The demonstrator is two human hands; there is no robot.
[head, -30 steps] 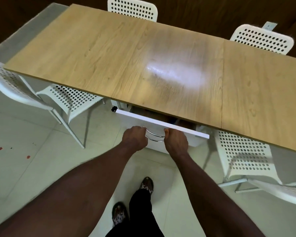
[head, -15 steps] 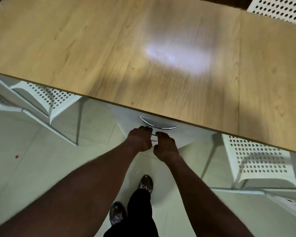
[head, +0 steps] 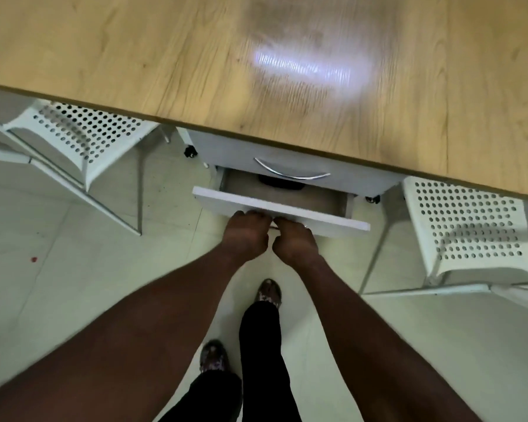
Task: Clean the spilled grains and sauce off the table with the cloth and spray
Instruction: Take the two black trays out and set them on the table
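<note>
The left hand (head: 246, 237) and right hand (head: 296, 243) are gripping the half-open drawer (head: 281, 208). No cloth or spray is showing, so cleaning the table (head: 165, 56) is likely not starting yet.

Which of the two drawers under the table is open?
The lower drawer: its white front stands pulled out, with the left hand and right hand gripping it. The upper drawer sits closed above it, untouched.
</note>
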